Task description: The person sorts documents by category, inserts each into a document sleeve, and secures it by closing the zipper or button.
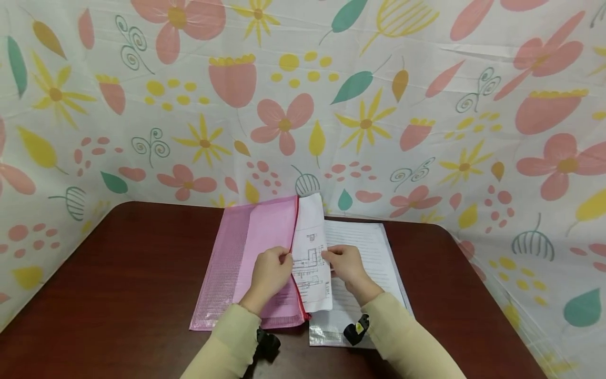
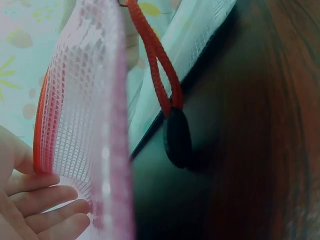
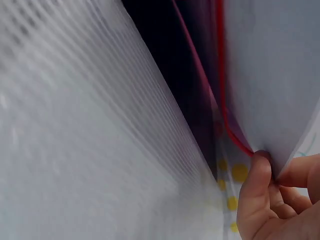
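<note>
A pink mesh zip pouch (image 1: 222,273) with red zipper edging lies at centre left, white sheets showing through it. Its zipper side is open, and a printed paper (image 1: 310,295) with line drawings sticks out there. My left hand (image 1: 271,273) pinches the pouch's red edge between thumb and fingers; the same hand (image 2: 42,207) shows in the left wrist view. With thumb and fingertips, my right hand (image 1: 349,266) pinches the paper's right edge. In the left wrist view, a red cord zipper pull (image 2: 159,65) with a black tip hangs from the pouch.
Under the right hand lies a clear mesh pouch (image 1: 379,263) with lined white paper, partly beneath the printed paper. Both pouches rest on a dark brown table (image 1: 118,284). A flower-patterned cloth (image 1: 303,84) hangs behind the table. Black wrist straps sit on both sleeves.
</note>
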A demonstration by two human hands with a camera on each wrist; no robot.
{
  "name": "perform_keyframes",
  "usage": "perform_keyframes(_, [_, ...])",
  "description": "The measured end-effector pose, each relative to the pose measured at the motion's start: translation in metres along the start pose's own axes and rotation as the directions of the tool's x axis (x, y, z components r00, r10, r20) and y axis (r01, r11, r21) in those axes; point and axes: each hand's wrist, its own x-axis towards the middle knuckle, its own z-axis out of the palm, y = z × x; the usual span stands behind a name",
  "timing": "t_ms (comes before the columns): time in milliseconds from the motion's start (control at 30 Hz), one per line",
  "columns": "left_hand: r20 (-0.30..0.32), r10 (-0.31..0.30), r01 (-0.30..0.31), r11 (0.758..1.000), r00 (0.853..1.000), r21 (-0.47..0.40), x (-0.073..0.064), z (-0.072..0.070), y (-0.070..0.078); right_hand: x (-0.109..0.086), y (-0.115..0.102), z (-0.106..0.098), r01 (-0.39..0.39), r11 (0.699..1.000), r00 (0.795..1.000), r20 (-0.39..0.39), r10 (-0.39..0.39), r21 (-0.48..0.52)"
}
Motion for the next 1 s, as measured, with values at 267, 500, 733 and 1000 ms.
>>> perform_keyframes(267, [0.003,0.003,-0.004,1.000,1.000,0.029,0.001,0.000,-0.001,0.002,-0.004,-0.009,0.007,1.000,1.000,0.015,-0.007,-0.019])
perform_keyframes(500, [0.021,0.000,-0.001,1.000,1.000,0.026,-0.001,0.003,-0.001,0.001,-0.006,-0.002,-0.007,1.000,1.000,0.028,0.007,0.016])
perform_keyframes(733, [0.034,0.009,-0.010,1.000,0.999,0.011,-0.002,0.002,0.000,0.003,-0.005,0.006,-0.021,0.999,0.999,0.034,0.019,0.045])
perform_keyframes(1000, [0.032,-0.017,0.017,1.000,0.999,-0.009,-0.002,0.002,0.003,0.007,-0.003,0.010,-0.043,0.996,0.999,-0.009,0.044,0.078])
